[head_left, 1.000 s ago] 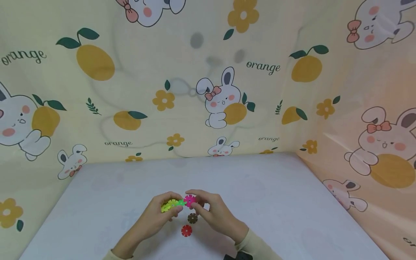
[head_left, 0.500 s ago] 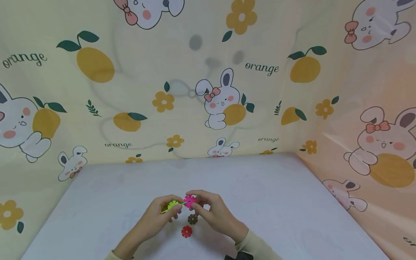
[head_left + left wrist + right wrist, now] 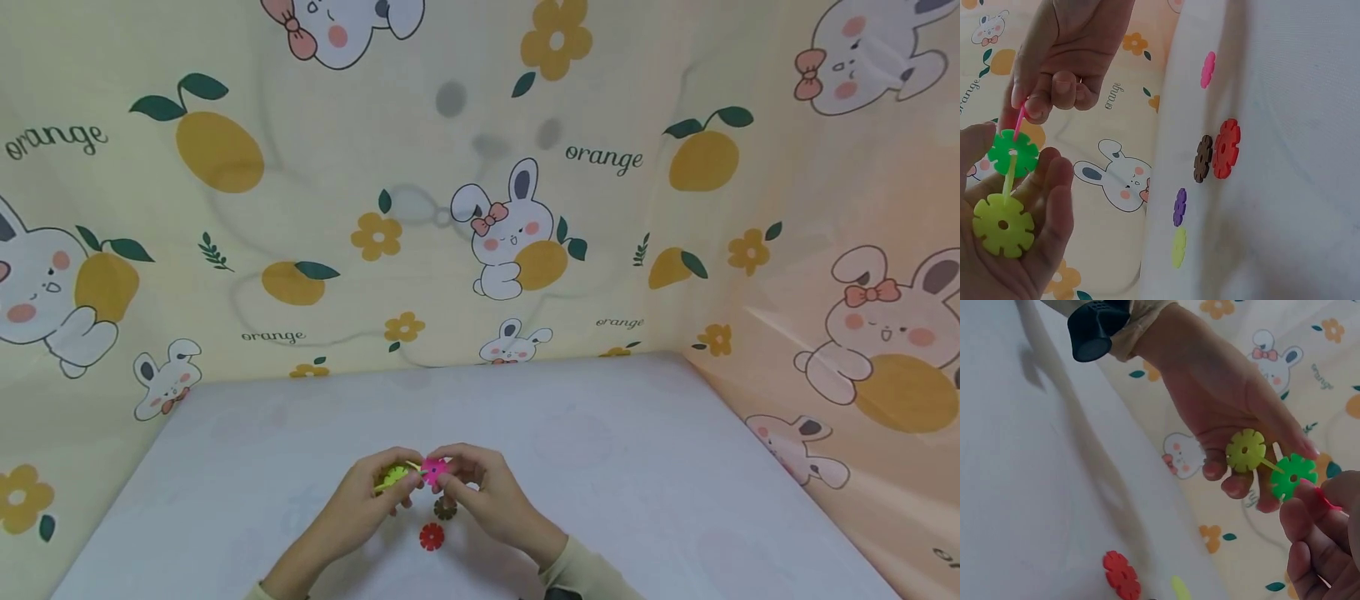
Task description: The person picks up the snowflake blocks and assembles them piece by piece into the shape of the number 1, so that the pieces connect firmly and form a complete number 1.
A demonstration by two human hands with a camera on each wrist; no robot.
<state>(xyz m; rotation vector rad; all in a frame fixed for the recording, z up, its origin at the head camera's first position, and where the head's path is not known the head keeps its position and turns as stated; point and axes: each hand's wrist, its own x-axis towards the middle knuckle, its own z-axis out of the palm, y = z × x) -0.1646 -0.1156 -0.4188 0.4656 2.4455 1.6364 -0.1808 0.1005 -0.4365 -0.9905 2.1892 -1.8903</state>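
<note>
Step, as judged: joining the pink disc (image 3: 433, 472) to the green disc (image 3: 1025, 157). Left hand (image 3: 360, 500) grips the chain (image 3: 1004, 239); right hand (image 3: 501, 498) pinches the pink disc, edge at the green disc's 12 o'clock, left wrist view. Seating depth unclear. Red disc (image 3: 425, 537) on worktop (image 3: 637, 467), pink's 6 o'clock, head view. Next likely calls for slot alignment, firm push.

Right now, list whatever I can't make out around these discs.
Head view: part of the brown disc, covered by the right hand.
Left wrist view: the face of the held pink disc, turned edge-on.
Right wrist view: most of that disc, behind the right hand.
Same view: the loose yellow disc, cut by the bottom edge.
</note>
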